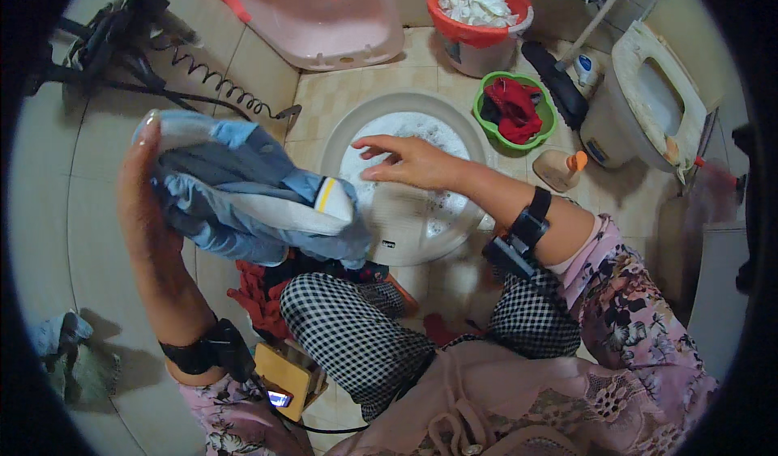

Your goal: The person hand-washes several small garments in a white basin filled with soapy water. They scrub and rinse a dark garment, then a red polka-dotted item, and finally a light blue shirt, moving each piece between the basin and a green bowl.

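My left hand (141, 182) is raised at the left, shut on a light blue and grey garment (246, 152). Its white trim bears a yellow and a dark stripe. The cloth hangs in folds toward a round grey basin (334, 134) and covers part of its left side. White suds (389, 128) float in the basin water, and a ribbed washboard (398, 213) slopes along the near side. Over the basin hovers my right hand (413, 163), fingers apart and holding nothing. The garment hides most of my left fingers.
Right of the basin are a green bowl (550, 116) with red and dark cloth, a pump bottle (554, 172), a broom head (550, 82) and a toilet (614, 128). Behind stand a pink tub (346, 31) and a bucket (477, 58) under a red basin (437, 15). Red cloth (261, 304) lies by my left knee.
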A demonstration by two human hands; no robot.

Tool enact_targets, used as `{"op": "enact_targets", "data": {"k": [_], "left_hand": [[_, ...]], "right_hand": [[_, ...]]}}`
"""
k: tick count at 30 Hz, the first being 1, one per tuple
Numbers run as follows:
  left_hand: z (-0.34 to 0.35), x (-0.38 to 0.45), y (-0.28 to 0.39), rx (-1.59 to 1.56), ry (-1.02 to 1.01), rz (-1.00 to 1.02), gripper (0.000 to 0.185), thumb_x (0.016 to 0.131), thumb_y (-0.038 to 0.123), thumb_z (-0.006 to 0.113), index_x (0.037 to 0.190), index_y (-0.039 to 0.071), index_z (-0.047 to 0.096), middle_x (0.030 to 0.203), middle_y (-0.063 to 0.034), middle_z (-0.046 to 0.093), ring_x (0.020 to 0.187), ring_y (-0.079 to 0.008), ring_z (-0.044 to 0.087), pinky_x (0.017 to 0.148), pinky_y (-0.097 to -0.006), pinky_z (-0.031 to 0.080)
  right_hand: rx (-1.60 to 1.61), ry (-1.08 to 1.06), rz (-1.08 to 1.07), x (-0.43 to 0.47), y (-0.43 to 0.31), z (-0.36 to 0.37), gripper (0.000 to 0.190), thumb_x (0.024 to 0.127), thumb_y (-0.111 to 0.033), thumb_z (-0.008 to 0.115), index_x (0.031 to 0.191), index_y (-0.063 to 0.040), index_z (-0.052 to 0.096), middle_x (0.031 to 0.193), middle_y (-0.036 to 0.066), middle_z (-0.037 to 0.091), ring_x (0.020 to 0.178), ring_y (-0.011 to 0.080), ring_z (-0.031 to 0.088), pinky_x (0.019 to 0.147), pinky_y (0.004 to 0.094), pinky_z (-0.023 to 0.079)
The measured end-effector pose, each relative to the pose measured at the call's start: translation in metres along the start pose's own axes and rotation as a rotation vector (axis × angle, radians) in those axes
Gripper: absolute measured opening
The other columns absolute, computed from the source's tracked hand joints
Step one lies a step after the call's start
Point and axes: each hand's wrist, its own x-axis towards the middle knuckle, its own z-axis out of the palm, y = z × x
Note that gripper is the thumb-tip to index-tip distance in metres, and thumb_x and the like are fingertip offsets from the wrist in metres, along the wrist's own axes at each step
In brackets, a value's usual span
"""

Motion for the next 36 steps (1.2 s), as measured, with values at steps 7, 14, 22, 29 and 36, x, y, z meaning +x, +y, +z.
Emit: {"op": "enact_targets", "data": {"k": [7, 14, 22, 29, 36], "left_hand": [[0.047, 0.026, -0.059, 0.143, -0.234, -0.124, 0.039, 0.070, 0.005, 0.061, 0.107, 0.004, 0.052, 0.094, -0.0012, 0.056, 0.085, -0.0105, 0.053, 0.077, -0.0242, 0.042], [0.065, 0.010, -0.131, 0.051, -0.335, -0.338, 0.036, 0.065, -0.001, 0.048, 0.101, 0.002, 0.054, 0.088, -0.0003, 0.054, 0.080, -0.0100, 0.049, 0.073, -0.0214, 0.039], [0.072, 0.005, -0.201, 0.378, -0.263, -0.238, 0.033, 0.067, 0.006, 0.058, 0.100, 0.003, 0.053, 0.087, -0.0079, 0.054, 0.083, -0.0190, 0.052, 0.076, -0.0273, 0.041], [0.063, 0.013, -0.238, 0.946, -0.134, -0.278, 0.041, 0.066, 0.014, 0.063, 0.104, 0.002, 0.053, 0.098, -0.0159, 0.056, 0.091, -0.0281, 0.056, 0.081, -0.0331, 0.042], [0.064, 0.009, -0.240, -0.430, -0.378, -0.657, 0.041, 0.079, 0.020, 0.052, 0.112, -0.004, 0.047, 0.111, -0.0140, 0.054, 0.099, -0.0276, 0.054, 0.090, -0.0391, 0.040]], "right_hand": [[-0.068, 0.079, 0.252, 0.000, -0.008, 0.000, 0.057, 0.073, -0.033, 0.067, 0.119, -0.007, 0.046, 0.106, 0.015, 0.055, 0.092, 0.0228, 0.055, 0.084, 0.0318, 0.042], [-0.239, 0.322, -0.043, 0.008, 0.000, -0.021, 0.083, 0.062, -0.019, 0.072, 0.131, -0.008, 0.027, 0.123, 0.018, 0.044, 0.115, 0.0265, 0.042, 0.096, 0.0320, 0.033], [-0.283, -0.125, 0.442, 0.015, -0.004, -0.036, 0.041, 0.067, -0.025, 0.066, 0.100, -0.003, 0.060, 0.091, 0.011, 0.062, 0.083, 0.0162, 0.056, 0.075, 0.0289, 0.044], [0.411, 0.084, 0.604, 0.017, -0.006, -0.028, 0.035, 0.076, -0.028, 0.056, 0.094, 0.002, 0.059, 0.090, 0.013, 0.061, 0.076, 0.0208, 0.060, 0.066, 0.0334, 0.048], [1.048, -0.053, 0.306, 0.011, 0.004, -0.051, 0.022, 0.074, -0.005, 0.060, 0.095, 0.000, 0.056, 0.089, 0.010, 0.061, 0.079, 0.0188, 0.061, 0.075, 0.0313, 0.049]]}}
